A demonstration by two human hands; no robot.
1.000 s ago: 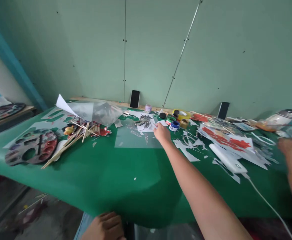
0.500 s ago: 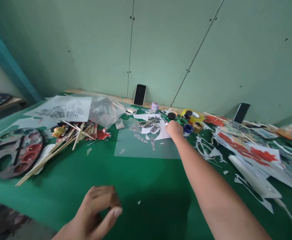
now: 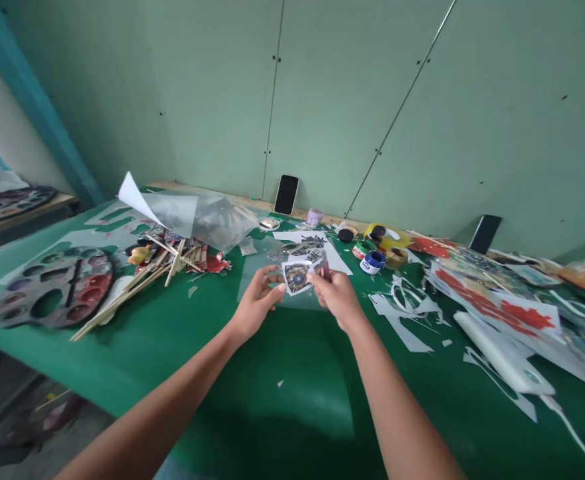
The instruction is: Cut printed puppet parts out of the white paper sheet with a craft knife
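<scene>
A small paper cutout (image 3: 297, 277) with a dark patterned print hangs above the green table, pinched at its right edge by my right hand (image 3: 337, 293). That hand also has a slim pinkish tool (image 3: 326, 267) with a greyish tip in it; its exact kind is hard to make out. My left hand (image 3: 258, 300) is at the cutout's left edge, fingers apart and thumb close to the paper; contact is unclear. Behind my hands, a translucent sheet (image 3: 252, 267) carries cut pieces, and white paper (image 3: 339, 263) with dark prints lies there.
Paint jars (image 3: 372, 262) stand right of the papers. Paint palette (image 3: 12, 310) and wooden sticks (image 3: 122, 303) lie left. Paper scraps (image 3: 405, 327), a white corded device (image 3: 502, 357) and red-painted paper (image 3: 547, 313) are right. A phone (image 3: 287, 195) leans on the wall.
My right hand has drawn back from near the paint jars, now with the cutout in it. My left hand has moved forward and right, fingers opened. A sheet at the left has curled up.
</scene>
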